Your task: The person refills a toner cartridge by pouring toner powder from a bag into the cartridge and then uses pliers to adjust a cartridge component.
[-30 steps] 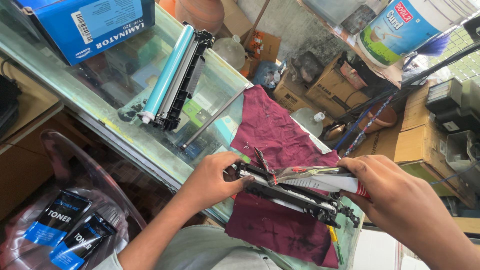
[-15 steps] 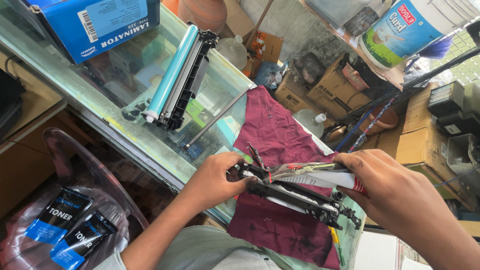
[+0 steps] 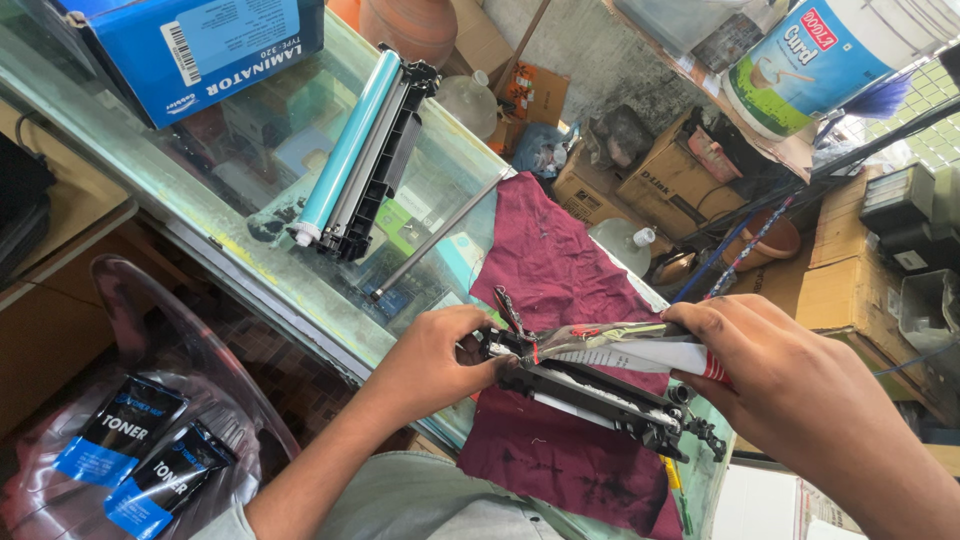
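Observation:
My left hand (image 3: 435, 360) grips the near end of a black toner cartridge half (image 3: 600, 400) that lies across a maroon cloth (image 3: 565, 270) on the glass counter. My right hand (image 3: 790, 390) holds a folded paper strip (image 3: 625, 350), white with a red edge, laid along the top of that cartridge half. The cloth below it is smeared with black powder. Further back on the glass lies a second cartridge part with a cyan drum (image 3: 345, 150), and beside it a thin metal rod (image 3: 440, 235).
A blue cardboard box (image 3: 200, 50) stands at the counter's far left. Two black-and-blue toner pouches (image 3: 145, 460) lie in a clear bag below the counter. Cardboard boxes (image 3: 670, 180), plastic bottles and a white tub (image 3: 830, 60) crowd the area behind the counter.
The view has shifted slightly. Both hands stay on the black cartridge half, and the paper strip sits a little lower along its top.

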